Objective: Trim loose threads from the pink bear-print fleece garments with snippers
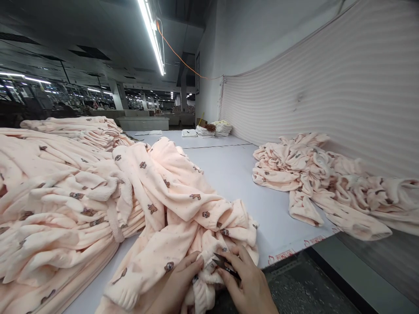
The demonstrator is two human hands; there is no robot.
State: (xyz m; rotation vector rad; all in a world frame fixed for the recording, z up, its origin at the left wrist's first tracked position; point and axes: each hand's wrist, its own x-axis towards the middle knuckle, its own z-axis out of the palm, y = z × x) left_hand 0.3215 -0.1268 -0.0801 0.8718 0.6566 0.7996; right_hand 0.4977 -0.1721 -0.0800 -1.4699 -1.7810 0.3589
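Note:
A pink fleece garment (176,205) with small brown bear prints lies on the white table (235,174), its lower edge hanging over the near side. My left hand (178,283) is closed, pinching a fold of this garment at the bottom of the view. My right hand (248,283) sits just to the right, closed on small dark thread snips (224,264) whose tips touch the fabric between both hands.
A tall stack of the same pink garments (55,205) fills the left side. A loose heap of them (327,183) lies at the right against a striped fabric wall (327,87). Folded white items (212,129) sit at the far table end. Dark floor (304,288) lies below.

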